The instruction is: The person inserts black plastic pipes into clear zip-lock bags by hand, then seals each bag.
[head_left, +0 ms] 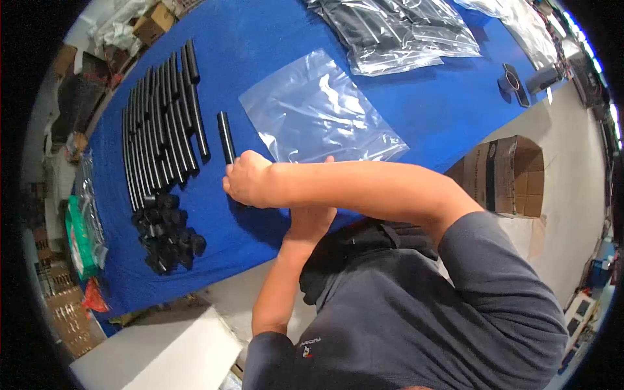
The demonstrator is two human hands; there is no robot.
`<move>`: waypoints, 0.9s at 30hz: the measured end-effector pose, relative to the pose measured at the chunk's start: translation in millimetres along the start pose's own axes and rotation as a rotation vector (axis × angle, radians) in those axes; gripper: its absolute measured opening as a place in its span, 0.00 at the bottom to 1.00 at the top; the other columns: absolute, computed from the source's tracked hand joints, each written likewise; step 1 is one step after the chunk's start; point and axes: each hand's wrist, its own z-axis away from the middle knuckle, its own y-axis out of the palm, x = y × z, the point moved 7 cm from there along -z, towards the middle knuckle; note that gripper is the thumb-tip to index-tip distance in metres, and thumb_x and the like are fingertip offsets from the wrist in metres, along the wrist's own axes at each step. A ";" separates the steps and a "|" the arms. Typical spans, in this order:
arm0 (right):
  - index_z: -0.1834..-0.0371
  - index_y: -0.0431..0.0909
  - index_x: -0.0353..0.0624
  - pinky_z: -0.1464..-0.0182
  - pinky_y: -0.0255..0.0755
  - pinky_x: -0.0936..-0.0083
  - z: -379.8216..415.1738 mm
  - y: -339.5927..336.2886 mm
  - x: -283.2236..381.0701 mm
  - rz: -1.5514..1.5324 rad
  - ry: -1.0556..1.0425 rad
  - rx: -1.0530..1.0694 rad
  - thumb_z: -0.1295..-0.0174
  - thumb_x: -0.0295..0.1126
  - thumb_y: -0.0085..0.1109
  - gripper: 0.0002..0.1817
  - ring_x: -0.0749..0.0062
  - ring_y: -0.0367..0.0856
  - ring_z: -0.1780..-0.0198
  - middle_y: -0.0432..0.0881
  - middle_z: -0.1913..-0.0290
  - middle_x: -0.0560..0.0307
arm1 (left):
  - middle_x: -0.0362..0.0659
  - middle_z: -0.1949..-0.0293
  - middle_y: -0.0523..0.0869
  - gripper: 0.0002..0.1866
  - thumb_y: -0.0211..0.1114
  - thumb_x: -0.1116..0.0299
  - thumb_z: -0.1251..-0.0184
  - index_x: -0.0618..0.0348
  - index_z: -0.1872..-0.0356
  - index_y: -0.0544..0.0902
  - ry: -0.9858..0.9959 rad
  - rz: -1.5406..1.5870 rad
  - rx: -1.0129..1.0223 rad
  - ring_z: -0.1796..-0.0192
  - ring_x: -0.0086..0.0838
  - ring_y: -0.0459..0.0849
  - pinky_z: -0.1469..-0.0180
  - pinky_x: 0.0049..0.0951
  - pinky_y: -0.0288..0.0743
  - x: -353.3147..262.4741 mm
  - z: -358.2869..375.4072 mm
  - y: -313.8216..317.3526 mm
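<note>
My right hand point(250, 180) reaches across to the left, its fingers closed round the near end of a black tube point(225, 135). The tube's far end points away over the blue cloth. Beneath my right forearm, my left hand point(313, 221) is mostly hidden; one fingertip shows at the near edge of a clear plastic bag point(312, 104). That bag lies flat, with no contents visible. To the left, several black tubes point(162, 123) lie side by side in rows. A pile of small black caps or fittings point(166, 231) sits just nearer than them.
Filled clear bags with black contents point(396, 32) lie at the table's far side. A dark round object with a strap point(513, 83) rests near the right edge of the blue-covered table point(448, 110). An open cardboard box point(504, 172) stands beyond that edge.
</note>
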 end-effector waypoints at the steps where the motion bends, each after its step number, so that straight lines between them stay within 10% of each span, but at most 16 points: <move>1: 0.34 0.79 0.47 0.52 0.79 0.62 -1.2 -7.4 0.1 0.101 0.005 -0.036 0.32 0.39 0.63 0.24 0.57 0.85 0.46 0.84 0.45 0.51 | 0.49 0.44 0.85 0.19 0.64 0.70 0.33 0.55 0.41 0.84 -0.041 0.025 -0.006 0.41 0.43 0.82 0.41 0.47 0.75 1.6 1.5 -0.9; 6: 0.59 0.92 0.59 0.36 0.68 0.54 -46.6 -0.1 -42.2 0.451 -0.090 -0.385 0.36 0.42 0.60 0.11 0.59 0.75 0.35 0.82 0.43 0.61 | 0.46 0.49 0.85 0.14 0.62 0.75 0.36 0.56 0.50 0.86 0.028 -0.040 0.068 0.46 0.44 0.84 0.44 0.46 0.76 -10.2 -9.3 -9.2; 13: 0.51 0.82 0.55 0.23 0.57 0.47 -34.8 -30.2 -91.8 0.347 -0.238 -0.433 0.33 0.38 0.59 0.09 0.60 0.81 0.41 0.84 0.53 0.61 | 0.46 0.41 0.85 0.22 0.63 0.75 0.40 0.52 0.44 0.87 0.045 -0.066 0.027 0.42 0.43 0.85 0.44 0.44 0.80 -9.1 -8.2 -14.7; 17: 0.57 0.79 0.50 0.52 0.80 0.57 77.5 -85.8 -108.1 0.100 -0.120 -0.643 0.36 0.42 0.65 0.11 0.56 0.85 0.51 0.82 0.58 0.56 | 0.46 0.39 0.85 0.26 0.62 0.79 0.42 0.51 0.40 0.85 -0.017 -0.024 0.060 0.42 0.45 0.85 0.41 0.46 0.79 -6.2 -6.3 -13.7; 27: 0.40 0.81 0.37 0.59 0.75 0.65 388.8 -21.6 -86.4 -0.634 0.589 -0.510 0.35 0.33 0.70 0.22 0.56 0.82 0.64 0.80 0.64 0.48 | 0.50 0.36 0.83 0.32 0.64 0.82 0.45 0.53 0.34 0.83 -0.167 -0.037 0.056 0.44 0.43 0.85 0.44 0.42 0.80 -4.6 -26.9 -31.1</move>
